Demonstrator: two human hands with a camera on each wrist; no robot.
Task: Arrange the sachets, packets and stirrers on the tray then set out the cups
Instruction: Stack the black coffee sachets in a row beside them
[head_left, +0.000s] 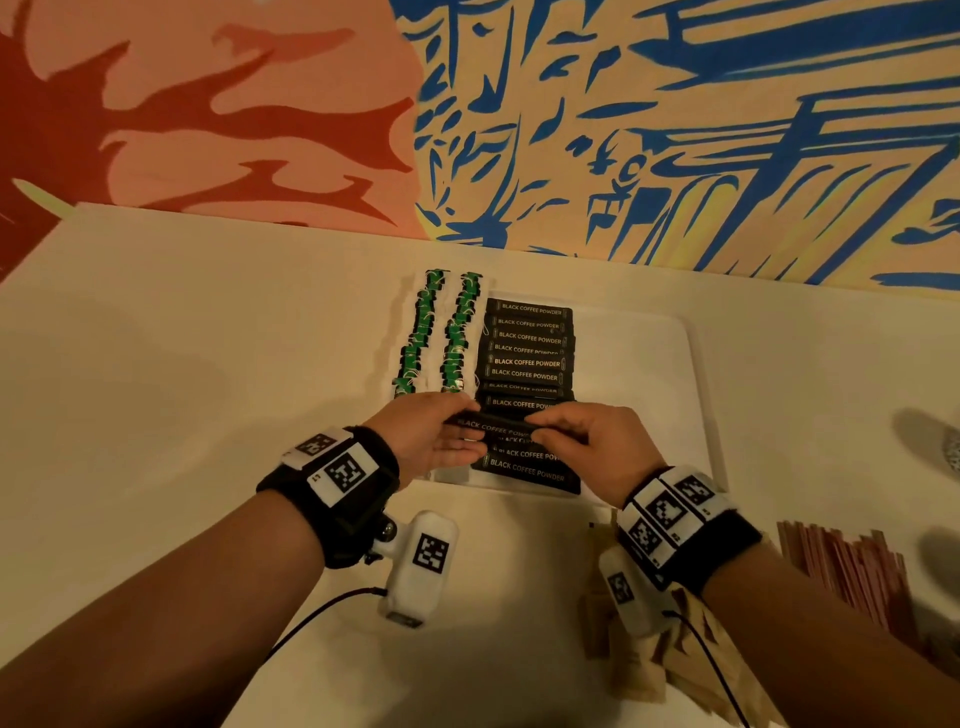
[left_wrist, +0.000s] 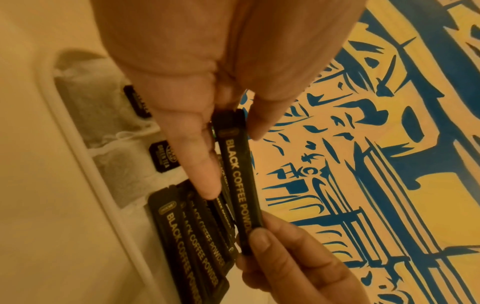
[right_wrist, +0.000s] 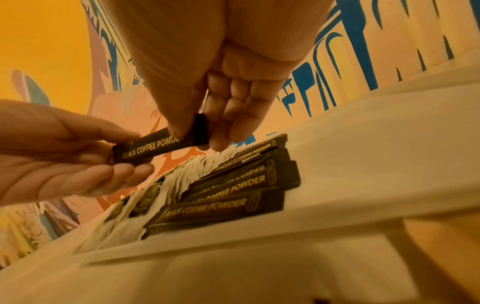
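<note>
Both hands are on one black coffee sachet (head_left: 493, 425), held level just above the near end of the white tray (head_left: 691, 364). My left hand (head_left: 428, 436) pinches its left end between thumb and fingers, the other fingers loosely extended underneath. My right hand (head_left: 592, 441) pinches the right end, thumb on top, fingers curled below. The sachet reads BLACK COFFEE POWDER and is clear of the ones under it. On the tray a column of coffee sachets (head_left: 527, 353) lies overlapped, running from far edge to near edge. Left of that column, two rows of tea bags (head_left: 439, 332) with green tags, also overlapped, on the tray's left side. The tray's right half is bare. The tray sits on the white bench (head_left: 156, 364). On the bench near my right wrist: a pile of brown paper packets (head_left: 649, 665), and right of it a bundle of pinkish stirrers (head_left: 852, 566). A painted mural wall (head_left: 675, 130) backs the bench.
</note>
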